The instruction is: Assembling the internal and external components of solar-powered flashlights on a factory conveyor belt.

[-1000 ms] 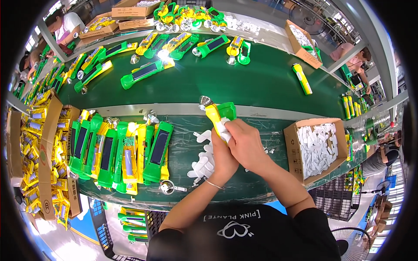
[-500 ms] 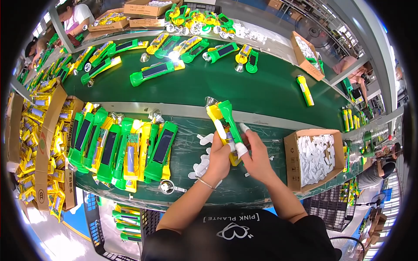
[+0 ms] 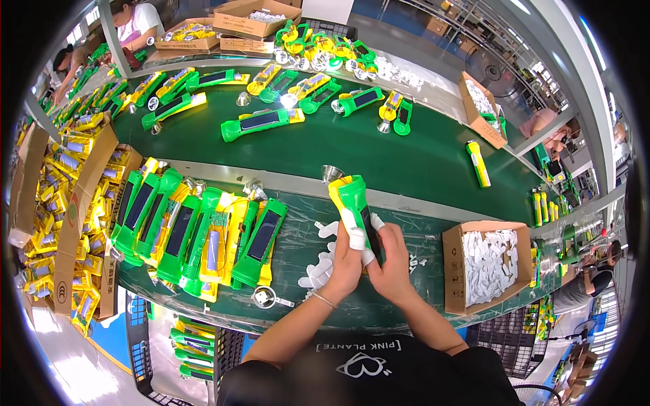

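Above the near bench, I hold a green and yellow flashlight body point(image 3: 351, 194) upright between both hands. A silver reflector cup point(image 3: 332, 174) sticks out beside its far end. My left hand point(image 3: 347, 265) is closed round the left side, and my right hand point(image 3: 394, 265) grips the dark-panelled right side. White coverings show on several fingertips. Beside my left hand lie loose white plastic pieces point(image 3: 317, 272). A loose reflector point(image 3: 264, 296) with a white strip rests near the bench's front edge. To the left, several green and yellow flashlight bodies point(image 3: 177, 233) stand in a row.
A cardboard box of white pieces point(image 3: 448, 271) stands at right. A large carton point(image 3: 84, 196) of yellow parts is at far left. Beyond the bench, a green belt point(image 3: 298, 155) carries more flashlights. Black crates point(image 3: 141, 338) sit below. Other people work at the far left and right.
My hands have turned the flashlight so its green shell now faces up and its halves sit closer together. The view has shifted slightly.
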`<state>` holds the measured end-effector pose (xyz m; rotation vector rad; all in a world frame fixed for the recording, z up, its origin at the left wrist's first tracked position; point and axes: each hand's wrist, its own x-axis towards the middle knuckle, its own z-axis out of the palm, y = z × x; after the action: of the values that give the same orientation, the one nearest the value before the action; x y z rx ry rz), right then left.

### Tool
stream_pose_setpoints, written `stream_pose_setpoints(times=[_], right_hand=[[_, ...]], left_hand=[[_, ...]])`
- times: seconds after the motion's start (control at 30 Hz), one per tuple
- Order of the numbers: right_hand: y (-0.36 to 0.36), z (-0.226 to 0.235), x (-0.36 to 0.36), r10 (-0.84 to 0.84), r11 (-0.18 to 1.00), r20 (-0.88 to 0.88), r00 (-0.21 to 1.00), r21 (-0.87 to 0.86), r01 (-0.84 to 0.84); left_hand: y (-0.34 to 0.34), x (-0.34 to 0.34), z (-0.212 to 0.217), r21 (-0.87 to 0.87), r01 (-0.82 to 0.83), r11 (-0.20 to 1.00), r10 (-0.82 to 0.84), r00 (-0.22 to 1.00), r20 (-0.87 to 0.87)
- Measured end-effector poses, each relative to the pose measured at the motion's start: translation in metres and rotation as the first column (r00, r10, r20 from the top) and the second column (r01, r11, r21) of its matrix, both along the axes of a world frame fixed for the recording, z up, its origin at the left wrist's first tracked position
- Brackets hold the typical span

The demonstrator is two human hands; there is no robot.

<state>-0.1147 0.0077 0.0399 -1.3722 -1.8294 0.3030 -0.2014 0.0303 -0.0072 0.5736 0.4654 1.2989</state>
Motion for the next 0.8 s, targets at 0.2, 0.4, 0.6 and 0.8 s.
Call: stream_pose_setpoints(times=[0.2, 0.4, 0.6, 0.8], right_hand=[[0.002, -0.001, 0.006, 0.056, 0.997, -0.008, 0.998, 0.051, -0.056], [0.002, -0.003, 0.011, 0.044, 0.998, -0.034, 0.998, -0.032, -0.045], [-0.001, 0.001, 0.014, 0.078, 0.990, -0.115, 0.990, -0.112, -0.091], [-0.006, 0.000, 0.017, 0.021, 0.988, -0.106, 0.994, -0.152, -0.037]], left_hand=[[0.002, -0.002, 0.007, 0.144, 0.011, 0.990, 0.005, 0.993, -0.115], [0.002, -0.005, 0.013, 0.187, -0.034, 0.982, 0.091, 0.948, -0.306], [0.010, -0.007, 0.014, 0.039, 0.042, 0.998, -0.032, 0.974, -0.224], [0.014, -0.010, 0.015, -0.085, 0.075, 0.994, -0.079, 0.996, -0.035]])
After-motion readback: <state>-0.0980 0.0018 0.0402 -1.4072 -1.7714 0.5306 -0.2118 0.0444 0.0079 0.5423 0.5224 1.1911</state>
